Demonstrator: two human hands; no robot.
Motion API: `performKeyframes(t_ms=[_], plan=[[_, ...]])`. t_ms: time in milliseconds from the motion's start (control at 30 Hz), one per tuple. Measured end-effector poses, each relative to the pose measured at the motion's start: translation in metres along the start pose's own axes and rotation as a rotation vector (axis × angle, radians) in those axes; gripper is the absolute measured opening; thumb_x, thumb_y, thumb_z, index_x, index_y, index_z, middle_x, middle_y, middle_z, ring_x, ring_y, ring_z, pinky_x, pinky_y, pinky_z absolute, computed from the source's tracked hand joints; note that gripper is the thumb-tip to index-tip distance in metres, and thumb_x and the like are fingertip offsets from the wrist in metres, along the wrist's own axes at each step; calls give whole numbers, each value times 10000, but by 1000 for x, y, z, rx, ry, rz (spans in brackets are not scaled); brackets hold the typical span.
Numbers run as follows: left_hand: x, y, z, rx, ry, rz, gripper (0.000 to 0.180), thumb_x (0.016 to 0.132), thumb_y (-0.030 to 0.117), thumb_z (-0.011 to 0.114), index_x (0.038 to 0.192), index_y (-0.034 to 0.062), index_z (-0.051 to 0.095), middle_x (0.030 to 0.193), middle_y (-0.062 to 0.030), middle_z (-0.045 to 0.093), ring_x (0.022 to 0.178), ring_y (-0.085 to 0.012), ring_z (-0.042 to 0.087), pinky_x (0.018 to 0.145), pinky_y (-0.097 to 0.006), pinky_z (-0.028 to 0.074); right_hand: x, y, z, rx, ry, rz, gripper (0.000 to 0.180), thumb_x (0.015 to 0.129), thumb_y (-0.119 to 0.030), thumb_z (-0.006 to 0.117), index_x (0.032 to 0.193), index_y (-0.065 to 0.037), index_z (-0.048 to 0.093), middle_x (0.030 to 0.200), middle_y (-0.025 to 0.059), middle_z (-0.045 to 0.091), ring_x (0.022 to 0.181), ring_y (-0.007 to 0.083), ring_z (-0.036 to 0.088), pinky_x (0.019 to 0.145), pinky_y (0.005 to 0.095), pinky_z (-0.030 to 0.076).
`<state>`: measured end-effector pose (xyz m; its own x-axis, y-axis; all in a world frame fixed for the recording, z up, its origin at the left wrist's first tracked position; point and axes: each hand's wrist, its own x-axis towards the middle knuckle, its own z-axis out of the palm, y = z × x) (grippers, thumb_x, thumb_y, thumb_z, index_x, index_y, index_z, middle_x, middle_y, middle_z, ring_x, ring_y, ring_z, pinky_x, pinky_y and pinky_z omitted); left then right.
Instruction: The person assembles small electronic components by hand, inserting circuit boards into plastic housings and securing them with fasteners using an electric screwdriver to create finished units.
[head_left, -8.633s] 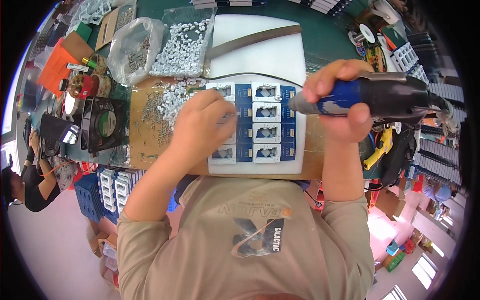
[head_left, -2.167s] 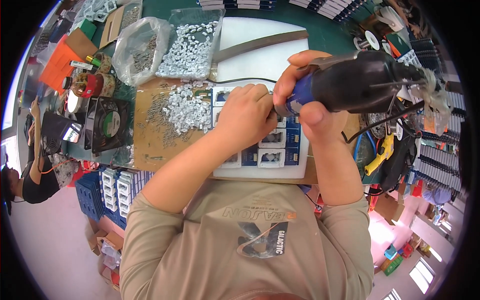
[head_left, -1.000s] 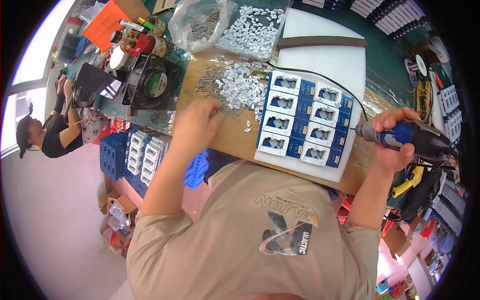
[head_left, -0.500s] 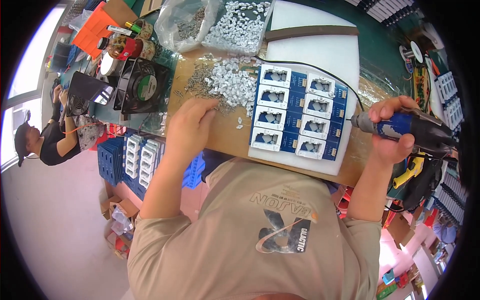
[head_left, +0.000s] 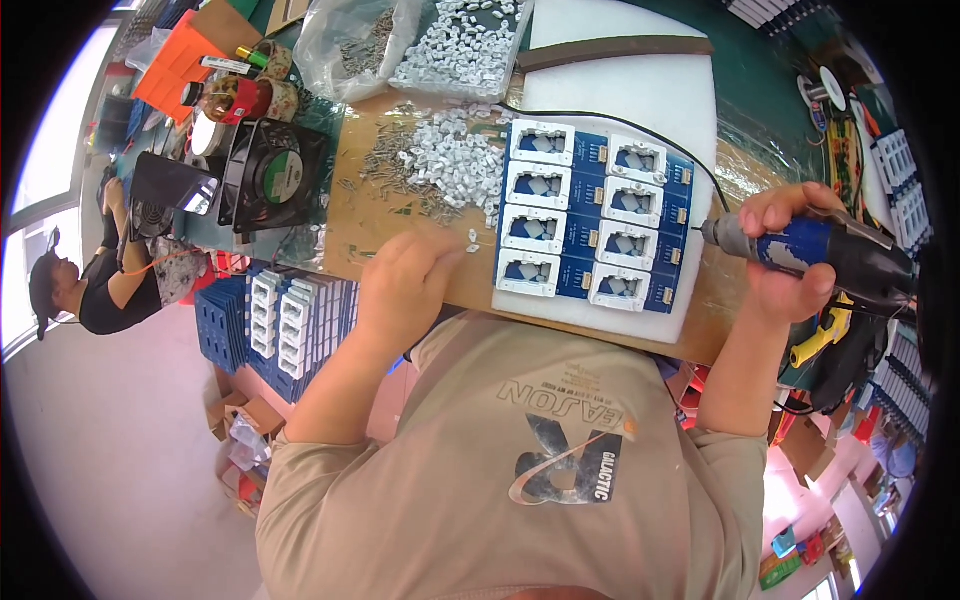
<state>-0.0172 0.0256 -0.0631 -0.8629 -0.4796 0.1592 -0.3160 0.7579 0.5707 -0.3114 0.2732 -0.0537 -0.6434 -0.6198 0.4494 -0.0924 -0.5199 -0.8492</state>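
My right hand (head_left: 795, 255) is wrapped round a blue and black electric screwdriver (head_left: 845, 262), its grey nose pointing left toward the boards. The blue circuit boards (head_left: 582, 235), with several white plastic frames (head_left: 533, 187) on them, lie on a white foam sheet (head_left: 625, 100). Left of the boards, my left hand (head_left: 410, 280) is low over the brown work surface, its fingers drawn together; what they hold, if anything, is hidden. Just beyond its fingertips lies a loose white plastic piece (head_left: 472, 240). Behind are a heap of small white plastic pieces (head_left: 455, 155) and scattered screws (head_left: 385, 160).
A clear bag (head_left: 350, 50) of screws and a tray of white pieces (head_left: 465, 45) stand at the back. A black fan (head_left: 275, 178) is at the left; a dark bar (head_left: 615, 48) lies on the foam. A cable (head_left: 640, 125) crosses behind the boards. Another person (head_left: 95, 265) sits far left.
My left hand has moved right and toward me, away from the screws and white pieces. My right hand with the screwdriver has hardly moved.
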Motion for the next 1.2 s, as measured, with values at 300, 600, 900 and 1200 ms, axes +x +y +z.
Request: performKeyframes(t_ms=[300,600,900,1200], plan=[[1,-1,13,-30,11,28,117,787,76,763,878,72,690,919,-77,666,883,-293,643,757,-390,533,3,1,1,84,-1,-20,846,771,-586,806,1342,-24,537,939,108,620,794,222,612,759,381,518],[8,4,8,-43,-86,-35,97,806,75,741,892,51,703,935,-104,671,877,-318,650,771,-400,533,0,-1,-3,16,-31,-15,802,808,-633,739,1350,-82,526,952,72,597,813,203,573,743,371,461],[12,9,3,-12,-134,-123,118,795,78,737,901,44,695,942,-105,663,866,-316,648,760,-397,533,3,-5,10,-45,-16,-58,808,829,-631,724,1339,-46,495,922,102,598,769,225,598,712,393,502],[70,58,36,-138,-33,275,139,750,66,748,877,65,692,908,-92,639,853,-291,633,746,-392,523,39,-24,40,122,-295,-192,800,824,-665,722,1281,-48,496,932,109,604,750,223,616,687,371,523]])
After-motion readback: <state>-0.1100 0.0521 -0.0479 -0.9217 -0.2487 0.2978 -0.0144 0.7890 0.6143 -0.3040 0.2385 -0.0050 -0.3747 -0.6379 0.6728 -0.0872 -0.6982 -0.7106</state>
